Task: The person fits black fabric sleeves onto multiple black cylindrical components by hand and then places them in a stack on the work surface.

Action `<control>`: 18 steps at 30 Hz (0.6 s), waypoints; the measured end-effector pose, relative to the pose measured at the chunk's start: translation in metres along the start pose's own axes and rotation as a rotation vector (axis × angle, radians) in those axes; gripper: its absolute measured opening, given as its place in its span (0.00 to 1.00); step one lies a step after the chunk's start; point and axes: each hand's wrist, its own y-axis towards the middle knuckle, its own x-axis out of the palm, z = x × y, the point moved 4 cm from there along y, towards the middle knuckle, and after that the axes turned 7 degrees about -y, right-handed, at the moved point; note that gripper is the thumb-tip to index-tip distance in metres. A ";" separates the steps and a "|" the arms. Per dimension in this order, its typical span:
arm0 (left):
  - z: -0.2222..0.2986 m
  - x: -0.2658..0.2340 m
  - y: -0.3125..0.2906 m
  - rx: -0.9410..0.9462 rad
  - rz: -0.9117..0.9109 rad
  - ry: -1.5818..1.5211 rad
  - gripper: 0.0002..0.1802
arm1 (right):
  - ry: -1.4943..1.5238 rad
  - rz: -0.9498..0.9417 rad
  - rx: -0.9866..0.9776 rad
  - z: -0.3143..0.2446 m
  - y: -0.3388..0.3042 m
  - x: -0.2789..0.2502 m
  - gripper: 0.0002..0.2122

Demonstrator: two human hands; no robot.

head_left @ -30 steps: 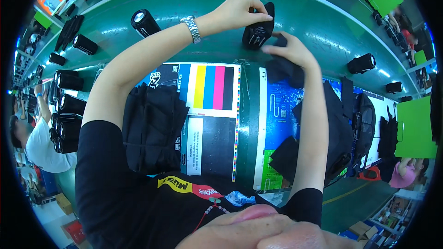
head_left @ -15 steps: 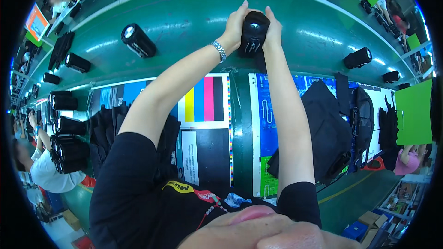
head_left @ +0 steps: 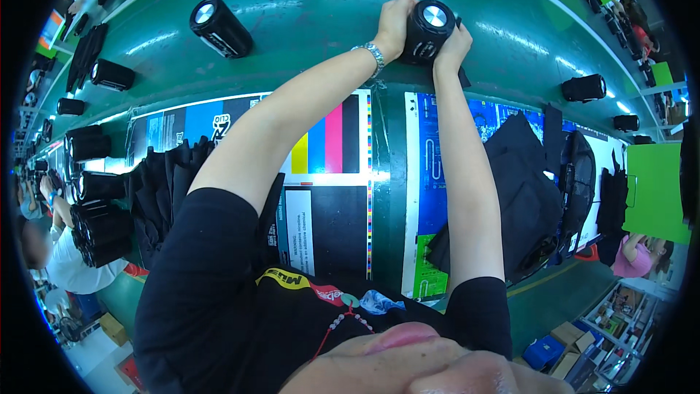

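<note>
At the far side of the green bench, a black cylindrical speaker [head_left: 426,36] with a round silver end is between my hands. My left hand [head_left: 394,28] grips its left side, fingers wrapped behind it. On its right side, my right hand [head_left: 453,47] is closed against it. A strip of dark cloth [head_left: 464,77] shows beside my right wrist; whether I hold it or it hangs from the speaker, I cannot tell. Another speaker [head_left: 221,28] of the same kind lies tilted to the left, out of reach of both hands.
Black cloth pieces [head_left: 514,190] lie on printed sheets at the right, with more dark cloth [head_left: 169,182] at the left. Several speakers [head_left: 100,233] are grouped at the left edge, and one [head_left: 583,88] lies at the right. A co-worker in white [head_left: 80,259] sits left.
The speaker and both hands have shifted slightly right. Its silver end is now exposed, where a dark covering or side showed before. The surroundings have shifted a little in view.
</note>
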 end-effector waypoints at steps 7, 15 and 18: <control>0.064 0.005 -0.018 0.003 -0.075 0.411 0.27 | 0.218 0.161 0.093 -0.060 0.009 -0.089 0.11; 0.156 0.036 -0.148 -0.184 -0.642 0.716 0.26 | 0.833 -0.565 0.207 -0.189 -0.111 -0.071 0.09; 0.176 0.012 -0.182 -0.314 -0.596 0.692 0.22 | 0.962 -0.712 0.264 -0.185 -0.146 -0.048 0.10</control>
